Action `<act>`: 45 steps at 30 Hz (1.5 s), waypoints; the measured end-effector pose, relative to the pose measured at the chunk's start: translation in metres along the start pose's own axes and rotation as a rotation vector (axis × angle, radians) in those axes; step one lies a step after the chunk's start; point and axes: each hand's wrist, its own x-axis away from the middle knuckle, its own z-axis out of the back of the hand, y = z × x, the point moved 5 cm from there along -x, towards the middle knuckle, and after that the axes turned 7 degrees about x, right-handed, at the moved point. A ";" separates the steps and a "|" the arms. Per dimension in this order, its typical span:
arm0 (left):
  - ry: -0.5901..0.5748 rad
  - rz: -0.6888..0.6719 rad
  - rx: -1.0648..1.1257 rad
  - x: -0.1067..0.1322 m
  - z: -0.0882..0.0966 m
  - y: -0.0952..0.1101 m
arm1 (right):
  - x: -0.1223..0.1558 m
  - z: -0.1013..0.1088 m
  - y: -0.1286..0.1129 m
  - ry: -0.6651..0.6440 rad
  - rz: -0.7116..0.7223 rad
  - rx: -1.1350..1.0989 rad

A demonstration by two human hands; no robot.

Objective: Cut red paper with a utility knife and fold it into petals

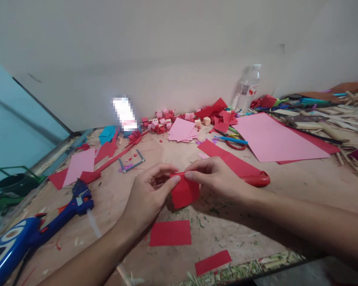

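Both hands hold a small red paper square (185, 192) just above the wooden table (286, 190). My left hand (147, 196) pinches its top left edge with thumb and forefinger. My right hand (216, 178) pinches the top right edge, fingers closed. The paper's top edge looks folded over. Two more red paper pieces, one (170, 233) and another (213, 262), lie flat on the table in front of my hands.
A blue glue gun (59, 214) lies at the left. A large pink sheet (274, 137), red strip (226, 159), red-handled scissors (256, 178), plastic bottle (247, 89), small foam cubes (164, 119) and wood sticks (340, 123) clutter the back and right.
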 end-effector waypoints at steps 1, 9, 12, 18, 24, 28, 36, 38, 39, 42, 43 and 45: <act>-0.003 0.022 0.014 0.000 0.000 -0.001 | 0.000 0.000 0.001 0.007 0.002 -0.010; 0.024 0.234 0.188 -0.001 0.001 -0.009 | -0.002 0.003 0.006 0.067 0.003 -0.010; 0.013 0.188 0.166 -0.002 0.001 -0.007 | -0.002 0.002 0.006 0.056 -0.012 0.003; 0.017 0.196 0.208 -0.003 0.000 -0.008 | -0.003 0.001 0.006 0.046 -0.008 0.016; -0.040 0.283 0.269 0.000 -0.003 -0.016 | -0.001 0.001 0.005 0.045 -0.012 0.047; 0.002 0.193 0.192 -0.002 0.001 -0.010 | 0.000 0.000 0.003 0.020 -0.009 0.026; -0.014 0.065 -0.017 -0.004 0.004 -0.001 | 0.000 0.000 0.000 0.004 0.033 0.057; -0.009 0.043 -0.032 -0.004 0.004 0.001 | 0.000 -0.001 -0.001 -0.014 0.051 0.062; -0.009 0.035 -0.039 -0.003 0.004 0.002 | 0.000 -0.001 -0.002 -0.021 0.056 0.066; -0.020 0.051 -0.027 -0.002 0.003 0.003 | 0.001 0.000 -0.003 -0.018 0.066 0.086; -0.024 0.068 -0.006 -0.002 0.003 0.002 | 0.001 0.000 -0.003 -0.013 0.069 0.091; -0.041 0.115 0.049 -0.002 0.001 -0.001 | 0.003 -0.001 -0.003 -0.009 0.076 0.098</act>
